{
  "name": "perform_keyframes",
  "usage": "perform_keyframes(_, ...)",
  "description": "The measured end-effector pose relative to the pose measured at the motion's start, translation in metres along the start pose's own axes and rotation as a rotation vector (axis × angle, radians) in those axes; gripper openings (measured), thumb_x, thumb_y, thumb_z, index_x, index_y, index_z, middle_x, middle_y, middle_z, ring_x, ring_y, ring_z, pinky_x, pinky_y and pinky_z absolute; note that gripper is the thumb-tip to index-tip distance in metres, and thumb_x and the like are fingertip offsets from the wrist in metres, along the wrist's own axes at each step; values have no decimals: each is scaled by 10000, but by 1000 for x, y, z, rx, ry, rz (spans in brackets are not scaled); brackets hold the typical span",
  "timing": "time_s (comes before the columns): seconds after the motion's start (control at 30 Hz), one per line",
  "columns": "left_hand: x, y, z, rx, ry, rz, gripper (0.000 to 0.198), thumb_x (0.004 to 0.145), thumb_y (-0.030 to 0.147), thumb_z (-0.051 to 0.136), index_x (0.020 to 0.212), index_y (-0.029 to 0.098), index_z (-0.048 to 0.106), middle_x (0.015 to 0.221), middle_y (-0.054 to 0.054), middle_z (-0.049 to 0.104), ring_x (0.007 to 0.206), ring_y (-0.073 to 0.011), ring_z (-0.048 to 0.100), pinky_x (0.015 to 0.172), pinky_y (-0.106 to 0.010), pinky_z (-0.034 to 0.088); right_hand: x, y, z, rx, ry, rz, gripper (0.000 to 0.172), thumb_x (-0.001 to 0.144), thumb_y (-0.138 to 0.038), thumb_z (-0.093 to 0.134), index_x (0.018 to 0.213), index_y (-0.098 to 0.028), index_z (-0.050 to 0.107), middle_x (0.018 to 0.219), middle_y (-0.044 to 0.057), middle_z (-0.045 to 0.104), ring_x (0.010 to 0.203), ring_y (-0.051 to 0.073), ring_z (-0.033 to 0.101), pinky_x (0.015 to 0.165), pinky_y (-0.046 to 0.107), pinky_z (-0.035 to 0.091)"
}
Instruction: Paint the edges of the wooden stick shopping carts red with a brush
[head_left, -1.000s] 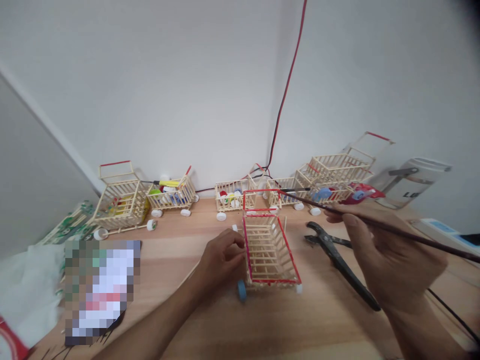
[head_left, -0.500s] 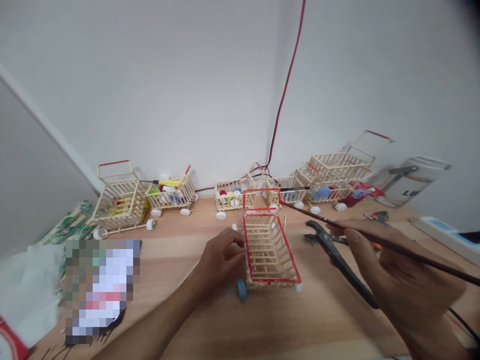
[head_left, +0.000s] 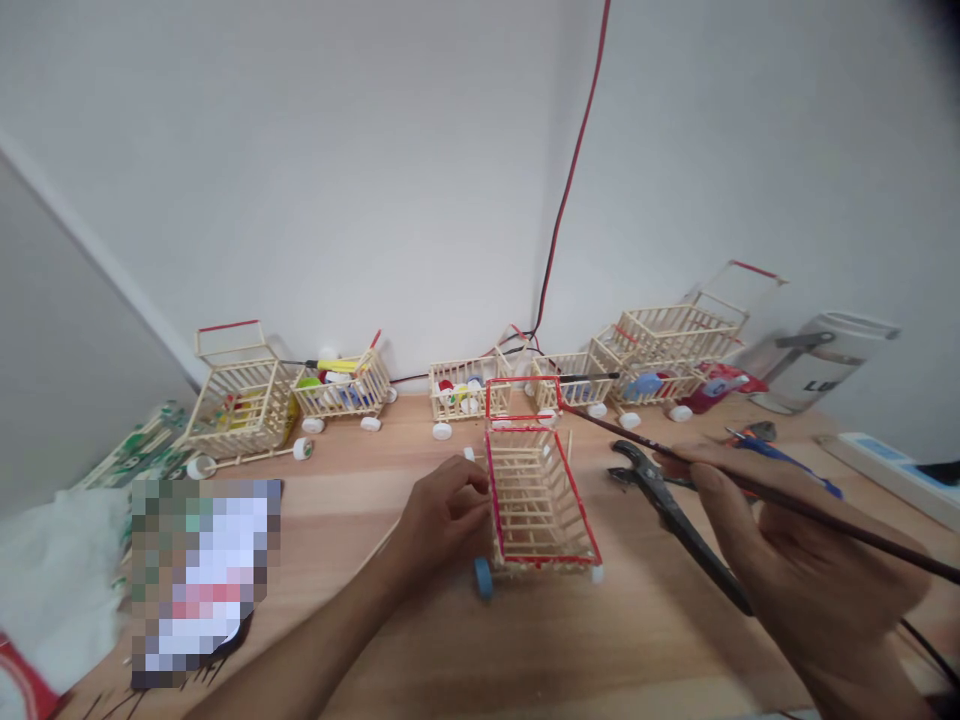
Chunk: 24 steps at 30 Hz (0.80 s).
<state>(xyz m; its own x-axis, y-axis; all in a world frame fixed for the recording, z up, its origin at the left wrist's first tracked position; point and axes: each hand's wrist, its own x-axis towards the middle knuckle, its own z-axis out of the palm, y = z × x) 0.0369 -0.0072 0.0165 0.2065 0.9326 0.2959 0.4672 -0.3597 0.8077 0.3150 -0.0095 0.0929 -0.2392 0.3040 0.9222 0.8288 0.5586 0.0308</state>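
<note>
A miniature shopping cart [head_left: 536, 500] made of thin wooden sticks stands on the table, its top rim and handle frame coloured red. One blue wheel shows at its near left corner. My left hand [head_left: 446, 510] grips the cart's left side with curled fingers; the fingertips are partly hidden. Between the fingers of my right hand [head_left: 810, 540] is a slim dark paintbrush [head_left: 660, 448], its tip at the right post of the cart's red handle frame. Black-handled pliers [head_left: 679, 525] lie beside and partly beneath my right hand.
Several other stick carts line the wall, among them a left cart [head_left: 240, 405] and a right cart [head_left: 679, 335]. A clear jar [head_left: 832, 365] and a power strip [head_left: 900, 475] stand at right. A pixelated item [head_left: 214, 570] and white tissue [head_left: 64, 560] lie left.
My right hand and the paintbrush have shifted very slightly, the tip staying by the handle's right post. A blue tool beyond that hand shows more. My left hand and the cart look unmoved.
</note>
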Motion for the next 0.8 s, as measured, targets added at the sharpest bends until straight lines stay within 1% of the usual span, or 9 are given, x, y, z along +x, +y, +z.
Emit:
perform_keyframes(0.1,0,1,0,0,1,1,108,803,180,626,899,203,669,947,-26,675,887,-178,624,799,-276,477,-2,1,-3,-27,-2,-33,138,837,-224,619,950,-290,662,791,-84,733,761,105,699,753,209,539)
perform_keyframes(0.2,0,2,0,0,0,-3,98,818,205,632,909,201,669,956,-27,674,887,-178,623,802,-282,475,-5,1,-4,12,-58,-11,176,845,-223,604,996,-297,655,854,-84,741,810,111,705,793,220,544)
perform_keyframes(0.27,-1,1,0,2,-1,-5,99,823,205,631,914,200,668,962,-28,672,895,-179,624,808,-284,475,-4,0,-5,70,-72,17,206,848,-213,591,1022,-306,653,859,-85,741,809,114,707,777,223,553)
perform_keyframes(0.33,0,0,0,9,-2,-3,100,824,196,628,917,201,665,963,-27,671,903,-179,626,818,-287,473,-3,-2,-5,76,-62,27,227,848,-211,586,1038,-317,651,845,-88,739,789,116,708,747,223,559)
perform_keyframes(0.47,0,-2,0,6,-11,10,104,826,210,633,925,200,664,972,-32,668,910,-182,624,826,-291,476,-2,-6,-8,106,-49,51,188,837,-223,601,992,-317,652,799,-86,731,745,114,702,703,215,556)
perform_keyframes(0.6,0,-1,0,-1,-7,5,98,831,213,624,920,199,664,971,-32,671,910,-181,626,818,-285,480,-8,-5,-7,186,-81,80,191,826,-203,609,983,-302,654,834,-72,729,782,112,695,746,207,545)
perform_keyframes(0.7,0,1,0,2,-6,5,92,831,215,623,915,205,661,967,-28,675,913,-181,631,815,-282,482,-14,-2,-5,167,-124,64,212,824,-223,621,1018,-302,657,880,-70,728,828,106,691,798,195,530)
perform_keyframes(0.8,0,1,0,17,-2,9,85,824,208,628,904,206,658,959,-26,676,906,-181,630,813,-285,481,-16,-2,-4,189,-138,107,242,829,-226,616,1048,-312,671,884,-62,728,842,110,693,830,202,528)
